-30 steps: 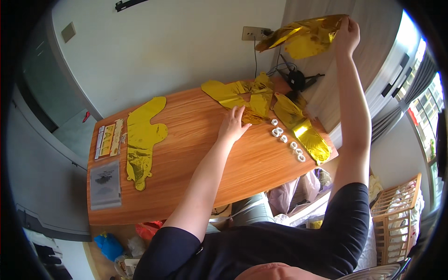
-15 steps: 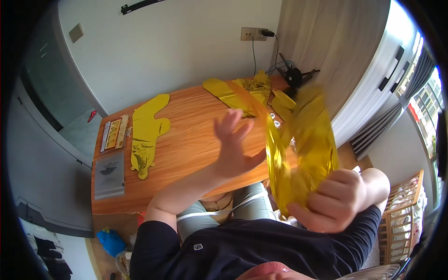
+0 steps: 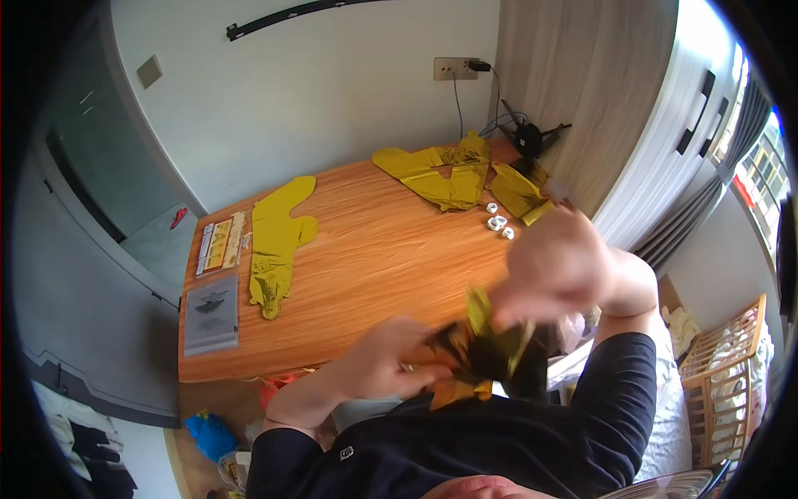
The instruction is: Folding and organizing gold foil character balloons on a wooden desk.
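A crumpled gold foil balloon [image 3: 499, 353], uninflated and partly smeared by motion, hangs in front of my body, just off the table's near edge. My left hand [image 3: 382, 358] is closed on its left side, thumb and fingers pinching the foil. Above its upper right part is my right hand [image 3: 555, 266], blurred, with fingers curled at the foil's top edge. Other flat gold foil balloons lie on the table: a long curvy one [image 3: 276, 241] at the left, an angular one [image 3: 445, 170] at the back, and a folded one [image 3: 517, 191] at the back right.
Several small white rings [image 3: 497, 223] lie right of the middle of the wooden table [image 3: 357, 258]. A clear plastic sleeve [image 3: 212, 316] and a printed card [image 3: 220, 243] are at its left end. A black router [image 3: 529, 140] stands in the far corner. A wooden crib [image 3: 727, 374] is at the right.
The foil balloon has come down and closer to my body, now bunched up. My left hand has gone from open and empty to gripping it. My right hand has moved up and away from me.
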A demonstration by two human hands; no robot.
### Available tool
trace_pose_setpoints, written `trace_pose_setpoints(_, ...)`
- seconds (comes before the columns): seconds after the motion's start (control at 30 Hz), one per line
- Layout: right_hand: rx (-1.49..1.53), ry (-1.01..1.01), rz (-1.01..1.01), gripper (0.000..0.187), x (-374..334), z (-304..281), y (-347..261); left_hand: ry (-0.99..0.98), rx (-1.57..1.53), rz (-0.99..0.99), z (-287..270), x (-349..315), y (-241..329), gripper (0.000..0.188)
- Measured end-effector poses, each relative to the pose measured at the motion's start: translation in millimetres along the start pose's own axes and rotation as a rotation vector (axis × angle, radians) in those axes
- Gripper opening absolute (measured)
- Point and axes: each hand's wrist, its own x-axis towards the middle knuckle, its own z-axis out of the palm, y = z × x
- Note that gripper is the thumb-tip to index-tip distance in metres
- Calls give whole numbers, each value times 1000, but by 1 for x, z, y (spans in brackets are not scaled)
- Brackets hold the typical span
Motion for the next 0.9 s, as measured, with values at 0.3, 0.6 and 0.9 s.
trace_pose_setpoints(0.3,-945,212,277,43,-29,123,152,408,-208,-671,-62,-17,-155,54)
trace_pose_setpoints(0.6,-315,-355,935,48,-111,224,153,296,581,-895,-96,-54,-203,91)
trace_pose_setpoints(0.9,-489,-319,782,52,-115,222,229,762,996,-888,-172,-137,-228,50)
